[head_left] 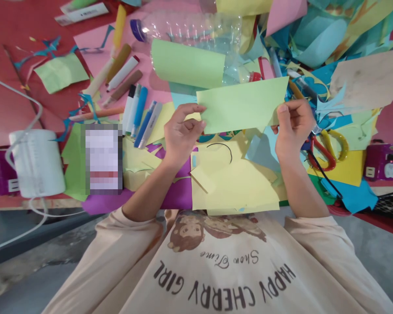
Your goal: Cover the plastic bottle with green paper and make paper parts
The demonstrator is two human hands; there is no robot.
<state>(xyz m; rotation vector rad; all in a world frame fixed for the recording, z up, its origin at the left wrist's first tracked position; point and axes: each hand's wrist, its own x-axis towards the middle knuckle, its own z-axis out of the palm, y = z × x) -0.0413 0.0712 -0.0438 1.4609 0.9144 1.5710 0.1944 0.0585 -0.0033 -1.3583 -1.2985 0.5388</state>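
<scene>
A light green sheet of paper (242, 107), a wide rectangle, is held up over the table. My left hand (183, 133) has its fingertips on the left edge of the sheet, curled around that end. At the other end, my right hand (294, 126) pinches the right edge between thumb and fingers. Just behind the sheet lies a clear plastic bottle (193, 28) with a dark blue cap. Another piece of light green paper (186, 63) curves over a bottle's side. Below my hands is a pale yellow sheet (236, 174) with a small strip on it.
Several markers (140, 109) lie left of my left hand, near a blurred phone (103, 159). A white cylindrical device (37, 163) with a cable stands at far left. Scissors with red handles (321, 155) rest beside my right wrist. Paper scraps (324, 39) pile up at back right.
</scene>
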